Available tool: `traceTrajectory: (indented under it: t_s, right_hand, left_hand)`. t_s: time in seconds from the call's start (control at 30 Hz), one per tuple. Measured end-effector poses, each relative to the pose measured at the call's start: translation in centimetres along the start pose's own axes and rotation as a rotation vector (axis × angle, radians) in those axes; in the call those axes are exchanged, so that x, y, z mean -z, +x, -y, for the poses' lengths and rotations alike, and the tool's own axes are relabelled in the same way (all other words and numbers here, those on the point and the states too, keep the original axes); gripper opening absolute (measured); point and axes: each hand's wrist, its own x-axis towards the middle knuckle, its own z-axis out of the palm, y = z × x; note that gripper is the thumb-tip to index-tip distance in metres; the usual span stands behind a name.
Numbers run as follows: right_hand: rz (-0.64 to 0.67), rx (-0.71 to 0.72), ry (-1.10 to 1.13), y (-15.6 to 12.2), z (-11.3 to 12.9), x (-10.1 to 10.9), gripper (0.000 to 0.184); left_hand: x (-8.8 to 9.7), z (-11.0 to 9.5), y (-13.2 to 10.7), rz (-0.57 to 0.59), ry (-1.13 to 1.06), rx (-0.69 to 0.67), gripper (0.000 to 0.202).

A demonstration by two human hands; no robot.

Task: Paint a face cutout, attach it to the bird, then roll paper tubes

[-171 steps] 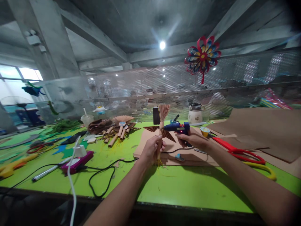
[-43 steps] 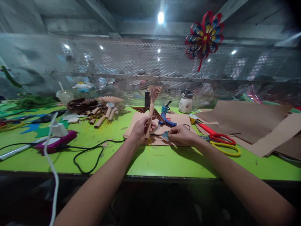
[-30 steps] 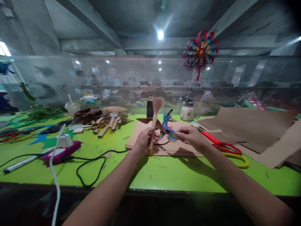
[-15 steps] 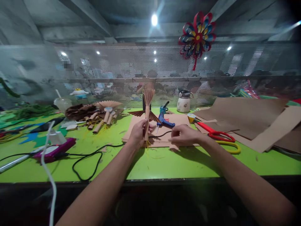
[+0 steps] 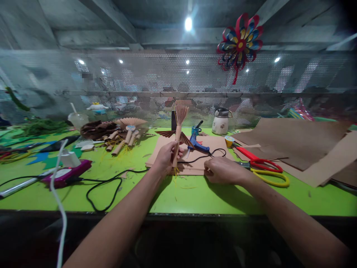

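My left hand (image 5: pixel 167 158) is closed round the tube of a brown paper figure (image 5: pixel 177 147). It stands nearly upright, with a pleated fan on top, darker pleated wings at the sides and yellow strings below. My right hand (image 5: pixel 223 170) is closed, fingertips pressed together at the front edge of a stack of brown card sheets (image 5: pixel 163 143). Anything between those fingertips is hidden. A blue glue gun (image 5: pixel 199 145) lies on the stack between and beyond my hands, its black cord running across the sheets. Scissors with red and yellow handles (image 5: pixel 264 165) lie beside my right wrist.
Several finished-looking paper tubes (image 5: pixel 119 145) lie at the left near a pleated fan (image 5: pixel 132 123). A purple power strip (image 5: pixel 68 175), a white cable (image 5: pixel 57 197) and a looped black cord (image 5: pixel 104 186) are nearer. Large brown paper sheets (image 5: pixel 290 141) cover the right; a white flask (image 5: pixel 220 123) stands behind.
My right hand has lowered and turned, with its fingertips now at the stack's front edge. The small paper piece seen beneath it is now hidden. My left hand keeps its hold; the view shifted slightly.
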Motion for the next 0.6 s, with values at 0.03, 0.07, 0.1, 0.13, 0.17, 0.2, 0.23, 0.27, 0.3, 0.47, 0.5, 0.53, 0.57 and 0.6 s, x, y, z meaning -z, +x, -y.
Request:
traceTrajectory:
  t_s: [0.03,0.07,0.1,0.13,0.17,0.2,0.23,0.27,0.3,0.47,0.5,0.53,0.57,0.6]
  right_hand:
    - [0.005,-0.001,0.020,0.0,-0.2,0.2,0.019]
    - [0.009,0.006,0.047,0.1,-0.4,0.3,0.020]
    - [0.012,0.022,0.082,0.1,-0.8,0.4,0.021]
    - [0.014,0.040,0.119,0.2,-1.3,0.4,0.022]
    - [0.013,0.054,0.153,0.3,-1.9,0.4,0.023]
    - [0.006,0.065,0.183,0.4,-2.5,0.3,0.024]
    - [-0.009,0.065,0.209,0.6,-3.2,0.2,0.024]
    - [-0.033,0.059,0.236,0.6,-3.8,0.0,0.025]
    - [-0.052,0.043,0.278,0.7,-4.3,-0.1,0.025]
    - [0.010,-0.028,0.798,0.5,-5.6,-0.2,0.032]
    - [0.007,-0.018,0.889,0.5,-5.5,-0.1,0.035]
    - [-0.007,0.001,0.953,0.5,-5.4,0.0,0.037]
    - [-0.024,0.018,0.997,0.6,-5.2,0.0,0.039]
    - [-0.036,0.033,1.029,0.7,-4.9,-0.1,0.041]
  left_hand:
    - [0.0,-0.1,-0.1,-0.002,0.006,0.006,0.018]
    - [-0.1,-0.1,-0.2,-0.006,0.012,0.016,0.018]
    - [-0.1,-0.2,-0.2,-0.009,0.016,0.023,0.019]
    - [-0.1,-0.2,-0.3,-0.008,0.017,0.027,0.019]
    - [-0.1,-0.2,-0.3,-0.003,0.018,0.029,0.019]
    - [-0.1,-0.2,-0.3,0.004,0.019,0.030,0.019]
    - [-0.1,-0.1,-0.2,0.013,0.020,0.031,0.019]
    - [0.0,-0.1,-0.2,0.022,0.022,0.032,0.019]
    - [0.0,0.0,-0.1,0.028,0.026,0.034,0.019]
    - [0.0,0.3,0.0,0.054,0.053,0.048,0.019]
    - [-0.1,0.3,-0.1,0.066,0.059,0.060,0.019]
    - [-0.1,0.4,-0.2,0.081,0.064,0.070,0.019]
    - [-0.2,0.5,-0.3,0.101,0.069,0.077,0.018]
    - [-0.3,0.6,-0.5,0.121,0.072,0.080,0.018]
